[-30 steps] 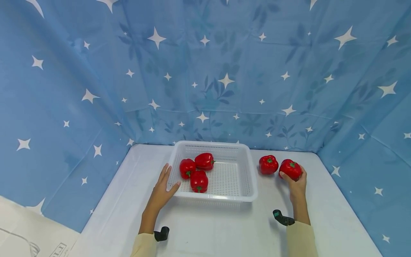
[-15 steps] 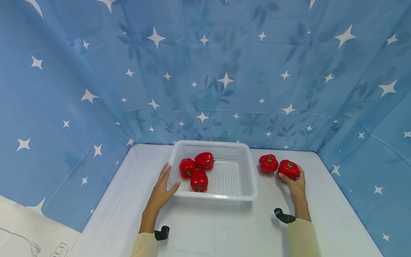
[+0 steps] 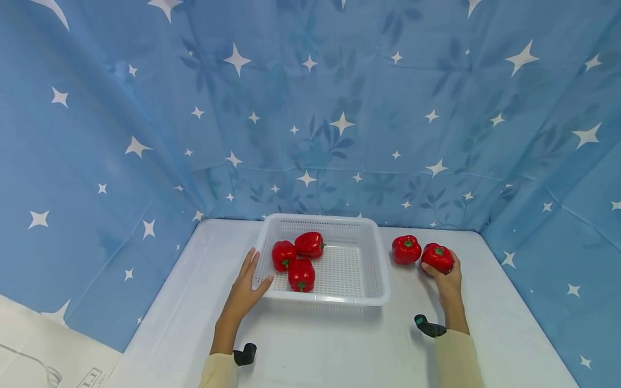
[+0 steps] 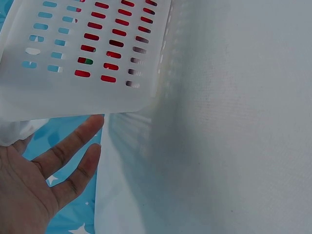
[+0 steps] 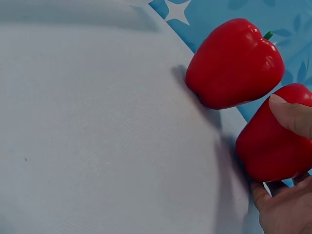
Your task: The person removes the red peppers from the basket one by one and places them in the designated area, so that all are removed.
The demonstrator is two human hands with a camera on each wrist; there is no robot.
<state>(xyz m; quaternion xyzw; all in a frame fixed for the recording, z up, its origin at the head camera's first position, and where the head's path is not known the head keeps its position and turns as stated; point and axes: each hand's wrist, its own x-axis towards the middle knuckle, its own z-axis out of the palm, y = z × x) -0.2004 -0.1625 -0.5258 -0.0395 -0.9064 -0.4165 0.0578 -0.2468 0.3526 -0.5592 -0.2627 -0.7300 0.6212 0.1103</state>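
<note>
On the right of the table, my right hand [image 3: 449, 276] grips a red bell pepper [image 3: 436, 258], thumb on the near side and fingers round the far right. The right wrist view shows the thumb across this pepper [image 5: 275, 146] and fingers beneath it. A second red bell pepper [image 3: 406, 250] stands just left of it. My left hand [image 3: 242, 290], fingers straight and spread, rests at the near left corner of a white perforated plastic basket [image 3: 325, 297]. Inside the basket lie three red bell peppers: one at left [image 3: 283, 255], one behind [image 3: 309, 244], one in front [image 3: 301, 275].
The basket's right half shows its bare mesh floor [image 3: 342, 267]. A white table [image 3: 339, 345] carries everything. Blue star-patterned cloth [image 3: 310, 134] rises behind and at both sides. Each wrist wears a black device, such as the right one [image 3: 429, 327].
My right hand and the bell pepper in it have shifted very slightly left, towards the neighbouring pepper. The left hand and the basket have stayed in place.
</note>
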